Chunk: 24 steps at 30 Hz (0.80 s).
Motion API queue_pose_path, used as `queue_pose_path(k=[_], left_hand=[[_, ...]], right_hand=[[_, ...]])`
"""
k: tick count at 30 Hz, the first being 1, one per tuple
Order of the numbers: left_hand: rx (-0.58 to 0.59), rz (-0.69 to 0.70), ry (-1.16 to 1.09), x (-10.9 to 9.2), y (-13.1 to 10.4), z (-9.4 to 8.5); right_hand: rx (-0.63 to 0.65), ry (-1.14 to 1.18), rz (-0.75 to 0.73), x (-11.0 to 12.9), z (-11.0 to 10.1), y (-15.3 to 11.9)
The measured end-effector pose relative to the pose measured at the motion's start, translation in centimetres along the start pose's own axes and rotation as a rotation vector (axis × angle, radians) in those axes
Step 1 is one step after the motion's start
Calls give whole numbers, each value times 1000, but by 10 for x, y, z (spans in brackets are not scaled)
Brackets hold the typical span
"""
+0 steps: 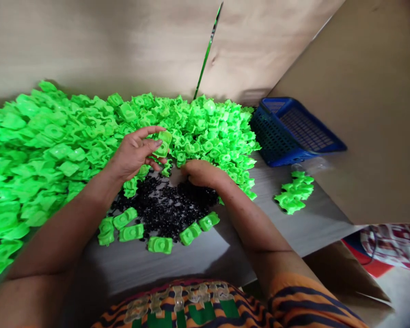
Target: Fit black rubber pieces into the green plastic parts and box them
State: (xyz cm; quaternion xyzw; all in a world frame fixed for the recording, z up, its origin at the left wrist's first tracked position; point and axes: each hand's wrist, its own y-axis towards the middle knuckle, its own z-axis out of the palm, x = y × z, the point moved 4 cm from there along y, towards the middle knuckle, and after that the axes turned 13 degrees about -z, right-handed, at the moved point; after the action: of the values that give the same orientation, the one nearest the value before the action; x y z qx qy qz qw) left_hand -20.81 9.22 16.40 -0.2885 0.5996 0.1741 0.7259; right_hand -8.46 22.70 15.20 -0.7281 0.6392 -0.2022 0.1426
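Observation:
My left hand [133, 152] pinches a green plastic toy car body [164, 143] between thumb and fingers, held up above the table. To its right, my right hand [200, 173] reaches down with curled fingers at the edge of a heap of small black parts [167, 200], which look like wheel axles. Its fingertips are mostly hidden, so whatever they hold does not show. Several loose green car bodies [160, 244] lie in an arc along the near side of the black heap.
A large pile of green car bodies [71, 132] spreads along the back and left of the grey table [133, 269]. A blue plastic basket [276, 136] leans at the back right. Before it sits a small green cluster [294, 192]. Wooden panels [123, 45] stand behind.

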Motion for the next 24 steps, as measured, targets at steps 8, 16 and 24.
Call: queue_pose_path(k=[8,16,24], left_hand=[[-69,-9,-78,8,13,-8],[-78,-7,-147,11,14,-6],[-33,-7,-175,9,8,8]], right_hand=[[-45,75,-16,-5,4,6],[-449,717,-219,-30,-13,-17],[-1042,1280,-268,-13,-10,6]])
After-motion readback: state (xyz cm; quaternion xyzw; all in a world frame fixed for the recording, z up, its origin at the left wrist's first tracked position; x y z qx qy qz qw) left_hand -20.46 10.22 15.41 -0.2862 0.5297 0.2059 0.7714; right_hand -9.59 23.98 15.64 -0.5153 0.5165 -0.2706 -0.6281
